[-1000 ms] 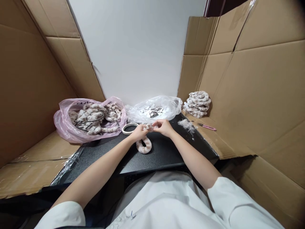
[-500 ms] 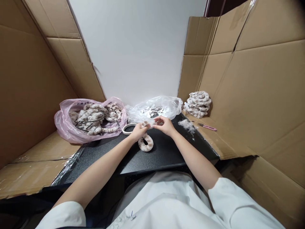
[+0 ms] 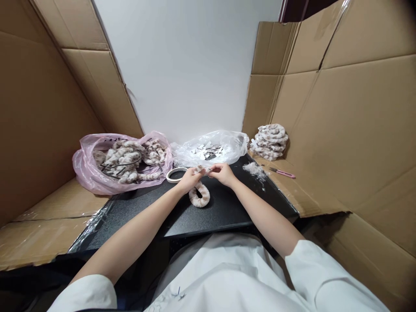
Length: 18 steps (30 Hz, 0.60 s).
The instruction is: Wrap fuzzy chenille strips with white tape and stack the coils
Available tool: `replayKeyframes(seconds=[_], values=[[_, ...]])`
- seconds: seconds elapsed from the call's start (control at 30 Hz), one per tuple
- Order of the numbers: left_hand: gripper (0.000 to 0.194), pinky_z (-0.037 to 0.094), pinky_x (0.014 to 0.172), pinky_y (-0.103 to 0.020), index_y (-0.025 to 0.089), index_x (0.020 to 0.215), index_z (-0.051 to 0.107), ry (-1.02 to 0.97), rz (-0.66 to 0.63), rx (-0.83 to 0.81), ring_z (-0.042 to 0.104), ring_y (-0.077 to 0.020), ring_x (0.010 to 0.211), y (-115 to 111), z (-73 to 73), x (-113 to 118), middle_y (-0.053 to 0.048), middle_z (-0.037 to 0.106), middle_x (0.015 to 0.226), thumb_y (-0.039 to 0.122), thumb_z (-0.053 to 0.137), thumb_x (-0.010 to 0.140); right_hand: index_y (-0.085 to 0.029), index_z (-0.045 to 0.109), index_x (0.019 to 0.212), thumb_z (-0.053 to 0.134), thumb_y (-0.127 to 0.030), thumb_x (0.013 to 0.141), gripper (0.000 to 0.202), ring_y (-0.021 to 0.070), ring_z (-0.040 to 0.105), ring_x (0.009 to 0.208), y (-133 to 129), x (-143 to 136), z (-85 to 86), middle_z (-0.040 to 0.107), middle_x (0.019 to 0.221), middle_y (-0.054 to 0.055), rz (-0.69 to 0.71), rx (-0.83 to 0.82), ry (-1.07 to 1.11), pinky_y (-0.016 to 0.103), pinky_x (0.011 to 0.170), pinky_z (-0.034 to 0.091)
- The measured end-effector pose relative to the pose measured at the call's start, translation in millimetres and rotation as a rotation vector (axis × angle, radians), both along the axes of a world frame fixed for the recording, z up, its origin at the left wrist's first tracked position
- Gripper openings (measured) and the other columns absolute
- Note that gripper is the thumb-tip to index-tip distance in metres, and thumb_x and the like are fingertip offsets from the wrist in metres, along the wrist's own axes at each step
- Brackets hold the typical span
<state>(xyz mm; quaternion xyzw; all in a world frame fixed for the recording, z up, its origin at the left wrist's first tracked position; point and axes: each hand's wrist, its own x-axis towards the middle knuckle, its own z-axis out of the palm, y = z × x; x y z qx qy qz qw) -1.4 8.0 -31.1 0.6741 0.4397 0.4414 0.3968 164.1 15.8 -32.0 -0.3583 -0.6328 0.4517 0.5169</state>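
Note:
My left hand (image 3: 188, 180) is closed around the upper part of a fluffy cream-and-brown plush loop (image 3: 199, 201). Its rounded lower part hangs below the fingers, over the black tabletop. At the right end of the plush, my right hand (image 3: 224, 174) pinches with thumb and forefinger; the exact bit between those fingertips is too small to make out. Just left of the left hand lies a roll of white tape (image 3: 170, 175). Behind both hands is a clear plastic bag (image 3: 234, 141) with many small white and metallic pieces (image 3: 208, 151).
A pink plastic bag (image 3: 86, 173) full of similar plush strips (image 3: 125, 156) stands at the left. To the right are a stack of plush loops (image 3: 271, 142), a pile of loose fluff (image 3: 255, 170) and pink thread snips (image 3: 283, 173). Cardboard walls (image 3: 360, 121) rise on both sides.
The fingers of my right hand have gone from spread to a closed pinch at the plush end. My left hand keeps its hold, and the loop has barely shifted.

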Motion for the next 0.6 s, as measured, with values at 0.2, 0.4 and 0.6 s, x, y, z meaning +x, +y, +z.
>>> replayKeyframes(seconds=[0.2, 0.4, 0.6], values=[[0.034, 0.027, 0.048, -0.022, 0.016, 0.057, 0.048, 0.035, -0.024, 0.011, 0.034, -0.0086, 0.049, 0.9, 2.9, 1.1, 0.004, 0.041, 0.051, 0.046, 0.060, 0.068, -0.017, 0.068, 0.061, 0.077, -0.030, 0.054, 0.017, 0.0138, 0.056, 0.056, 1.1, -0.1, -3.6, 0.064, 0.059, 0.000, -0.040, 0.094, -0.088, 0.028, 0.059, 0.045], [0.032, 0.026, 0.048, -0.022, 0.017, 0.059, 0.047, -0.005, 0.054, 0.035, 0.033, -0.0079, 0.047, 1.2, 2.8, 4.7, 0.005, 0.039, 0.050, 0.044, 0.059, 0.071, -0.019, 0.070, 0.078, 0.080, -0.038, 0.053, 0.033, 0.0145, 0.058, 0.056, -4.5, -3.0, 4.3, 0.065, 0.062, -0.001, -0.017, -0.013, 0.072, 0.030, 0.060, 0.050], [0.035, 0.025, 0.048, -0.023, 0.017, 0.058, 0.044, -0.018, 0.027, 0.025, 0.031, -0.0078, 0.048, -1.8, 4.2, 3.4, 0.005, 0.037, 0.051, 0.046, 0.060, 0.071, -0.019, 0.068, 0.065, 0.082, -0.043, 0.049, 0.032, 0.0136, 0.056, 0.049, -6.1, -8.5, 4.0, 0.064, 0.056, 0.000, -0.031, -0.116, 0.164, 0.030, 0.056, 0.051]])
